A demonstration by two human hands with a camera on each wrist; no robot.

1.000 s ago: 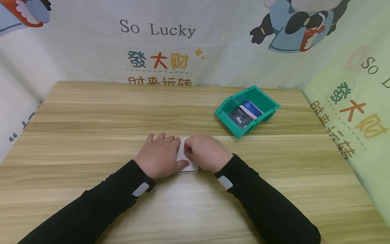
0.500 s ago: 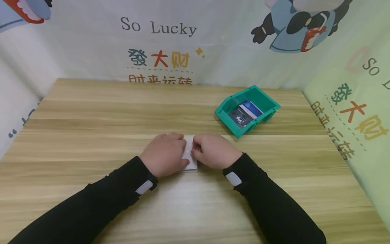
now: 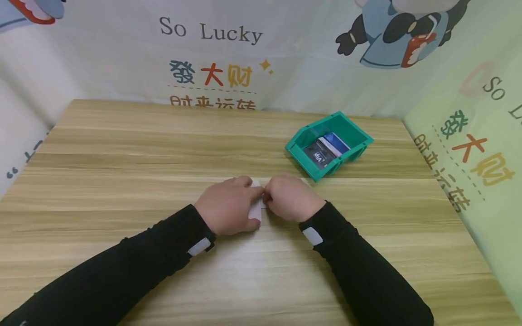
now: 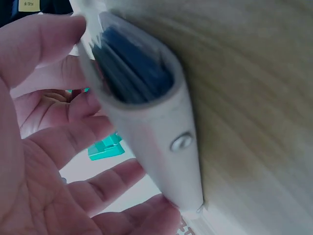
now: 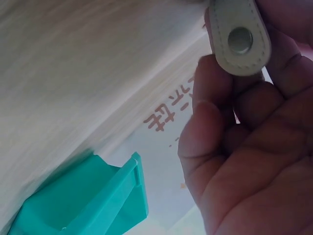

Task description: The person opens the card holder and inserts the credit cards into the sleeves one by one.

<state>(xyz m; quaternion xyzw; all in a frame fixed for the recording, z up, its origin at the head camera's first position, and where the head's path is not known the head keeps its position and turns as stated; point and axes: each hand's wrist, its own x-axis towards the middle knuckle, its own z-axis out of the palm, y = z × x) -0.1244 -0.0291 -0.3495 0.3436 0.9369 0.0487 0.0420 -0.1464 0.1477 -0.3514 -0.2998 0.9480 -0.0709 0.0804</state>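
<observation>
A white card holder lies on the table under my left hand. In the left wrist view the card holder shows several cards in its open end and a metal snap on its side. My left hand grips it, thumb at the near edge and fingers over the top and far side. My right hand is just to the right and pinches the card holder's strap, which has stitching and a round snap. In the head view the hands mostly hide the strap.
A green bin stands at the back right. Inside it lie a dark card marked VIP and a blue card. Printed cloth walls border the wooden table at the back and sides.
My left hand has shifted right over the card holder, going from flat with spread fingers to gripping it. My right hand has drawn slightly right, and the strap now reaches out between the hands.
</observation>
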